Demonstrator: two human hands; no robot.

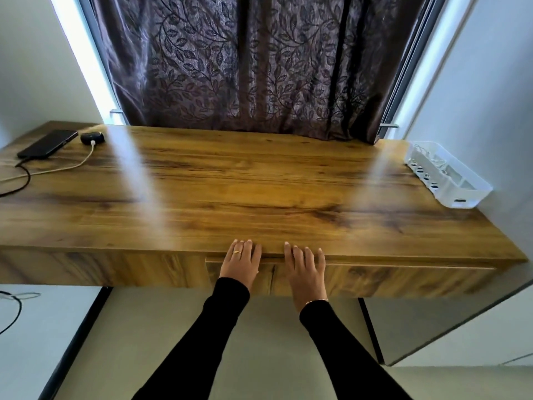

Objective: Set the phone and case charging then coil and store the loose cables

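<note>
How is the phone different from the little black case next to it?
The phone is long, flat and rectangular; the case is small and rounded. A black cable runs from the phone, while a white cable plugs into the case. The phone lies nearer the desk's left edge than the case. Both are dark and sit on the desk's far left.

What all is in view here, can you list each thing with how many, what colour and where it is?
phone: one, black, far left of the desk, black cable at its near end
earbud case: one, black, just right of the phone, white cable plugged in
black cable: one, runs off the desk's left edge
white cable: one, curves left across the desk
basket: one, white, far right of the desk, white cables inside
desk: one, brown wood
curtain: one, dark purple leaf pattern, behind the desk
left hand: one, ringed, fingers flat on the desk's front edge
right hand: one, same, beside it
</note>
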